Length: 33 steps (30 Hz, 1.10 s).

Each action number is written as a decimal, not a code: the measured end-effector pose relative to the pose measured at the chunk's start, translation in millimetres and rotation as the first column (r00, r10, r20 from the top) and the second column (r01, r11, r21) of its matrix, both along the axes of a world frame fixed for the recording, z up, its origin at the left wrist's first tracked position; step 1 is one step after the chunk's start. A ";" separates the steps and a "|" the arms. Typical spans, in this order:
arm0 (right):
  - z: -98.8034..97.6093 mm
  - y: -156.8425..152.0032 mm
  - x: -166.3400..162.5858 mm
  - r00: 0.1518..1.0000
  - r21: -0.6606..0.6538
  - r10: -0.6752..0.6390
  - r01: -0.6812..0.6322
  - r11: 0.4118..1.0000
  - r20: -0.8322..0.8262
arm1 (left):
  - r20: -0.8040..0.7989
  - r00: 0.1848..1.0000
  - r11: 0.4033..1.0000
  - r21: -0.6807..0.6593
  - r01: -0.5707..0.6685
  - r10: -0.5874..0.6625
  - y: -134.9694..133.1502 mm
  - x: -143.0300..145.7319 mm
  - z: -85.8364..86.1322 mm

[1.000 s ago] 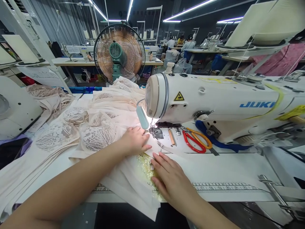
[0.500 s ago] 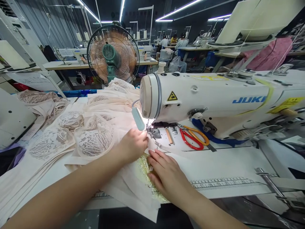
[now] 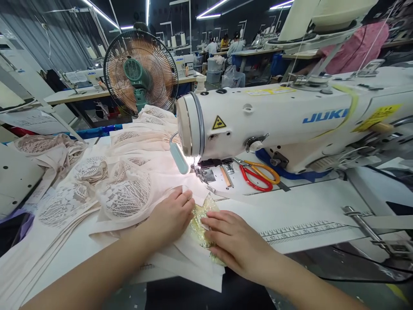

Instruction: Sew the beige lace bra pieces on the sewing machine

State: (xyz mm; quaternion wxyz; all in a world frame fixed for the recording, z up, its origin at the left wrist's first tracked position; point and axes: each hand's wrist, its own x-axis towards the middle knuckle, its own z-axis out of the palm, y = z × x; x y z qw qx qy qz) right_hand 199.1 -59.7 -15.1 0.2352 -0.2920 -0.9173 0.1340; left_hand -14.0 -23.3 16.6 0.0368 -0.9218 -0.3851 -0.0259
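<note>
Just in front of the sewing machine's needle area (image 3: 195, 170), my left hand (image 3: 171, 213) is closed, thumb and fingers pinching the edge of a pale beige bra piece (image 3: 193, 260). That fabric spreads under the hand and hangs over the table's front edge. A lace cup (image 3: 127, 196) lies to the left of my left wrist. My right hand (image 3: 238, 243) lies with fingers stretched out, touching a crinkled, shiny yellow film (image 3: 199, 221) on the table beside the fabric. What lies under its fingertips is partly hidden.
The white sewing machine (image 3: 226, 125) extends to the right, with a small lamp (image 3: 180, 159) at its head. Red-and-orange-handled scissors (image 3: 258, 178) lie beneath its arm. Stacked lace pieces (image 3: 142, 137) cover the left side. A ruler strip (image 3: 297, 232) runs along the front; a fan (image 3: 142, 71) stands behind.
My left hand has drawn the fabric back from the needle toward me. My right hand has shifted slightly toward me, and more yellow film shows. The view has turned a little.
</note>
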 end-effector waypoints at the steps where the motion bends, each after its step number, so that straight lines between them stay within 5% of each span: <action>1: 0.7 -1.1 3.4 1.000 -0.008 0.004 -0.005 1.000 -0.014 | 0.013 1.000 1.000 -0.018 -0.007 0.007 0.5 -0.3 0.5; 22: -0.2 -3.7 12.2 0.995 -0.020 -0.024 0.022 1.000 -0.100 | 0.042 0.995 0.996 0.015 0.085 -0.085 34.0 -17.7 -5.5; 33: -0.1 -4.1 11.8 0.994 -0.057 -0.036 0.030 0.998 -0.108 | 0.011 1.000 1.000 -0.021 -0.012 0.013 46.3 -15.7 4.7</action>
